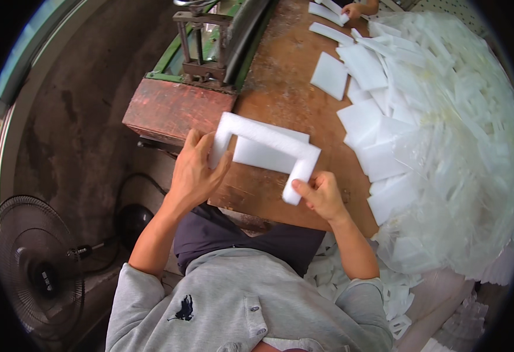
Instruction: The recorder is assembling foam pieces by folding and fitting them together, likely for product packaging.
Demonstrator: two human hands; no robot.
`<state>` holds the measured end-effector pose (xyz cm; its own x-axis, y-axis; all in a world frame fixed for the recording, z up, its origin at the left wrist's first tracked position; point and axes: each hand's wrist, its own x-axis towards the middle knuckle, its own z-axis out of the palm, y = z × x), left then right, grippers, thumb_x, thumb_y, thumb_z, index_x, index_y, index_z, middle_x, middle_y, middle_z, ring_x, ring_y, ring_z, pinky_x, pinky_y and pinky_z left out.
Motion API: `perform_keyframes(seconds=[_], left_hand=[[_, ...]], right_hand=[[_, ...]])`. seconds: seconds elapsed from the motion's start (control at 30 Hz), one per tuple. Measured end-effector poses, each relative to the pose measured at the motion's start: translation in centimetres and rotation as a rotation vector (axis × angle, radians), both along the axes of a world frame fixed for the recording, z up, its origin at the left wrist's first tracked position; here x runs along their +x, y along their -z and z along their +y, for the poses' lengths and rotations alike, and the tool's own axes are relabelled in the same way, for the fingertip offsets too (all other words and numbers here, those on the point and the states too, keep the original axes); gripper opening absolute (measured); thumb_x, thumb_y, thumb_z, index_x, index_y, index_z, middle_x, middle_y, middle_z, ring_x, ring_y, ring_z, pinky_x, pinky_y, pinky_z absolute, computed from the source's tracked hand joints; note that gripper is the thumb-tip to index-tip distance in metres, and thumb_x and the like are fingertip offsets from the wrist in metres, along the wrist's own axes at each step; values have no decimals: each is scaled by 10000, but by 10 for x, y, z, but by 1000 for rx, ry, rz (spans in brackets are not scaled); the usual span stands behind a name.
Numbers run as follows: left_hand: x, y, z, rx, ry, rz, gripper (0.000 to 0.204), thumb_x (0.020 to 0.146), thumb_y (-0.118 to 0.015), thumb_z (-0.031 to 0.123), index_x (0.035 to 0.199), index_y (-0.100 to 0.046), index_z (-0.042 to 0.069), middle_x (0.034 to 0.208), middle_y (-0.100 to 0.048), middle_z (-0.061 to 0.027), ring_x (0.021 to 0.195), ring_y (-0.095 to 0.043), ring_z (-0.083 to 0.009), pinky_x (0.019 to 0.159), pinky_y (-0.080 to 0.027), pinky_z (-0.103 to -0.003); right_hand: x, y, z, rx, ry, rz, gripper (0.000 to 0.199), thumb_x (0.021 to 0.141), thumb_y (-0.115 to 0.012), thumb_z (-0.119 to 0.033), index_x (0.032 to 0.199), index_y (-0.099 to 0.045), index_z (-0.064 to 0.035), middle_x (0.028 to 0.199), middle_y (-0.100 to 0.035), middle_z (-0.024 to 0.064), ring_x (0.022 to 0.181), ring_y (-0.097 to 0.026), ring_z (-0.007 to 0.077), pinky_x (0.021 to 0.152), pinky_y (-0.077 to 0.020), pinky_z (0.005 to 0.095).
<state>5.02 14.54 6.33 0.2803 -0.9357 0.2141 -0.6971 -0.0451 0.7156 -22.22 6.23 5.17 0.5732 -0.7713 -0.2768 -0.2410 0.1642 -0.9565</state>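
Between my hands is a white U-shaped foam piece (269,134), its open side facing me. My left hand (198,167) grips its left leg, thumb on the near side and fingers at the outer edge. The end of the other leg is pinched by my right hand (321,196), with the thumb on top. Beneath the U-shaped piece, a flat white foam sheet (260,155) lies on the wooden table (292,76) and shows through the gap.
A green machine with metal posts (201,44) and a reddish wooden block (172,108) stands at the far left. White foam sheets (380,141) and a large plastic bag of foam (456,152) crowd the right. Another person's hand (354,10) touches foam strips. A fan (40,270) stands left.
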Motion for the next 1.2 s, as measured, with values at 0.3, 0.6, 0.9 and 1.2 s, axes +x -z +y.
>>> perform_keyframes(seconds=[0.3,0.6,0.9,1.2], left_hand=[[184,4,-6,-243,-420,57,330,900,-649,132,1189,-654,-29,798,-597,-71,730,-532,-106,653,-453,-281],[339,28,-144,-33,-341,-165,319,860,-641,274,988,-680,-15,705,-616,-117,666,-597,-160,633,-478,-358],[311,51,-231,94,-178,-212,329,836,-656,259,1034,-713,3,801,-690,-229,780,-713,-318,712,-538,-408],[294,93,-250,-72,-10,-266,330,840,-633,263,918,-675,-55,827,-656,-291,812,-687,-382,731,-511,-443]], right_hand=[[52,20,-28,-1120,-169,402,698,742,-829,-402,1273,-606,-8,1277,-524,222,1135,-545,382,919,-491,466],[55,27,-47,-1103,-308,597,571,760,-822,-341,1163,-636,19,1145,-555,184,1070,-543,357,883,-478,457],[105,19,-147,-699,30,334,336,893,-747,-248,1050,-680,42,811,-691,104,719,-656,175,654,-524,331],[222,54,-262,-552,55,426,540,882,-649,-487,757,-697,37,675,-669,190,710,-694,331,699,-526,421]])
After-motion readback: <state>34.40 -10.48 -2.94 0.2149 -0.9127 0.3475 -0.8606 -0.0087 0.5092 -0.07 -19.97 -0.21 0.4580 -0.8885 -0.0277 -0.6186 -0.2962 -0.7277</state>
